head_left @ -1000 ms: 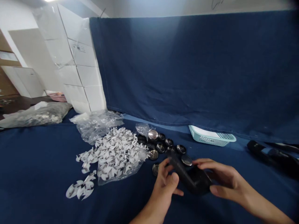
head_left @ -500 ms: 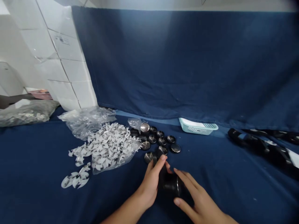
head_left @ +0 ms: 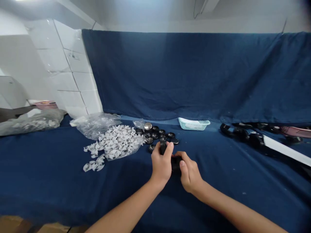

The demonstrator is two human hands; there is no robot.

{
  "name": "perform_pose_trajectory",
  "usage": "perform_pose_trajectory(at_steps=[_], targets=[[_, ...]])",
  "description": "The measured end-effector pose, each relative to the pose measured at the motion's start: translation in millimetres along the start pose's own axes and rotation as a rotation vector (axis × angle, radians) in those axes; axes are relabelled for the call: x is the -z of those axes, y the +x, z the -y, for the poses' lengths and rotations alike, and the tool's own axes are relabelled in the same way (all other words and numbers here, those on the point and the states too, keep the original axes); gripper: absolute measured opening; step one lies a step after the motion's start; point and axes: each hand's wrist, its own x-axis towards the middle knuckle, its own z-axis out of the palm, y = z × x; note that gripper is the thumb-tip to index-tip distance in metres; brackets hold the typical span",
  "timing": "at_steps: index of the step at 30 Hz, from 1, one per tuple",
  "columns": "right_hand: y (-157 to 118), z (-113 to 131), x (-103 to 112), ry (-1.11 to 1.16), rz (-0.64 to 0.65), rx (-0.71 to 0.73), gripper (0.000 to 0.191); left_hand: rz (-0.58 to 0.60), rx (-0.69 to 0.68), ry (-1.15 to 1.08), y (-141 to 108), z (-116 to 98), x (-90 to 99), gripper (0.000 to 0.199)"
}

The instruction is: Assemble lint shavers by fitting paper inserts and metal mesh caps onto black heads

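Note:
A black rounded plastic part [head_left: 176, 164] with an upright black loop or handle is between my hands at the middle of the head view. My left hand [head_left: 161, 166] is closed around its left side, thumb up against the loop. Gripping the right end is my right hand [head_left: 191, 174], with its thumb on top. Both hands cover much of the part, so its full shape is hidden. Just beyond them lie several round black caps [head_left: 171, 135], one showing a silver mesh disc [head_left: 147, 126]. A heap of small white plastic pieces [head_left: 121, 139] spreads to their left.
Clear plastic bags [head_left: 97, 122] lie behind the white heap. A light-green basket [head_left: 194, 125] stands by the blue curtain [head_left: 170, 74]. Black parts [head_left: 240, 133] and a pink basket [head_left: 297, 131] are at the right. White boxes [head_left: 80, 84] are stacked at the left.
The view has tilted up and shifted. My right hand, loosely spread beside the black part before, is now closed on its right end. My left hand still holds it.

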Motion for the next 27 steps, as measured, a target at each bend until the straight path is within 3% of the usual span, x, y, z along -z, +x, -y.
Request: perform_pose_trajectory(at_steps=[6,11,19,27], targets=[[-17,16,10,-0.023,-0.072,0.03,0.031,-0.007,-0.04,0.002,-30,-16,-6.9,0.022],[-15,21,22,-0.088,-0.069,0.056,0.024,-0.047,0.078,-0.057,-30,-21,-12.5,0.03],[29,-9,10,-0.162,-0.006,0.072,0.017,-0.176,0.305,-0.179,25,3,-20.9,0.03],[79,-45,2,-0.2,0.07,0.114,0.022,-0.153,0.42,-0.244,85,19,-23.9,0.032]])
